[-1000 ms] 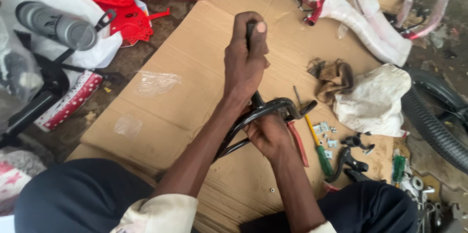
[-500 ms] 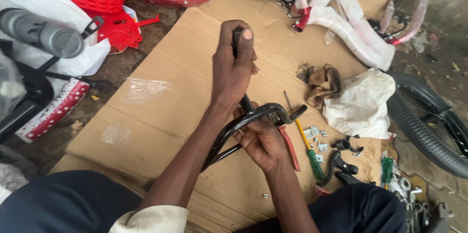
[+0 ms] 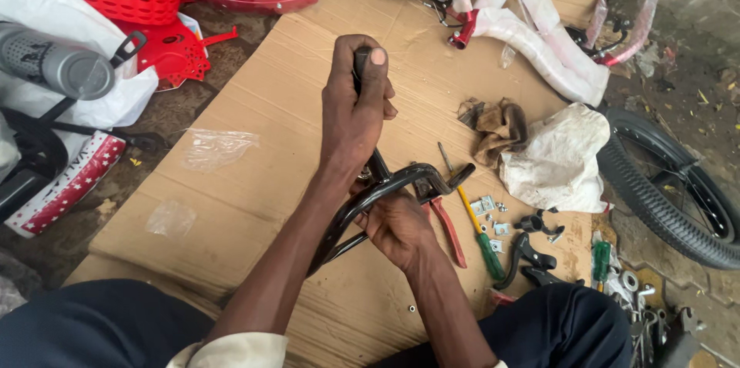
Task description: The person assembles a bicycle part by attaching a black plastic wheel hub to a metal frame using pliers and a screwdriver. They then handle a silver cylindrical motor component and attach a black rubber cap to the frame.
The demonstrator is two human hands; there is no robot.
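Gripping black handlebar (image 3: 401, 180) within fingers (image 3: 362, 79)

Your left hand (image 3: 356, 110) wraps its grip around the upright black handlebar stem (image 3: 362, 67), while your right hand (image 3: 397, 225) clasps the curved black bar (image 3: 385, 187) just below it; red-handled pliers (image 3: 447, 229) lie just right of that grip.

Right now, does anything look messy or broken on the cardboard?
Nothing looks broken. It is messy, though: small metal clips and nuts lie scattered loose beside the yellow-and-green screwdriver, and a crumpled brown rag sits by a white cloth. Both hands, left and right, grip the black metal bar.
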